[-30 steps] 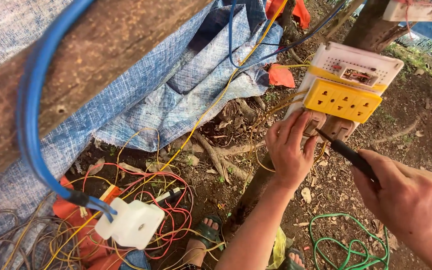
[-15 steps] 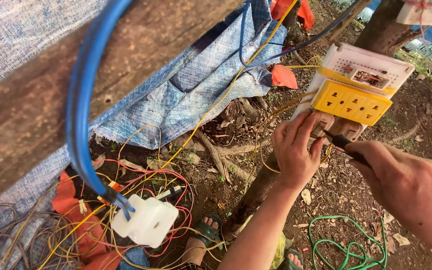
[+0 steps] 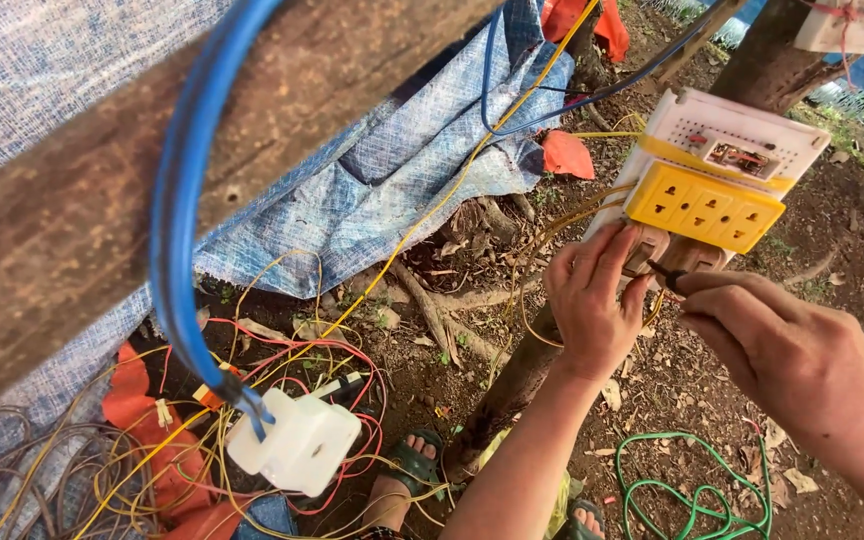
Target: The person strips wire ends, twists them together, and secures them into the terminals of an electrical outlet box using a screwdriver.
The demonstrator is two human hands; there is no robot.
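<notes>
Outdoor work site on bare soil strewn with roots and dry leaves, a blue woven tarpaulin (image 3: 372, 200) draped behind. The right hand (image 3: 802, 365) closes around a dark-handled screwdriver (image 3: 667, 277), its tip at the underside of the yellow-and-white plastic socket box (image 3: 712, 185) mounted on a wooden post (image 3: 512, 390). The left hand (image 3: 592, 300) holds nothing; its fingers lie pressed flat against the box's lower edge. The box already sits on the post with yellow wires (image 3: 552, 230) led in; fastening appears unfinished. A white junction block (image 3: 297, 445) hangs on a blue cable (image 3: 177, 250) nearby.

Blue tarp (image 3: 372, 190), wooden beam (image 3: 82, 200), green wire coil (image 3: 692, 490), tangled wires (image 3: 102, 460).
</notes>
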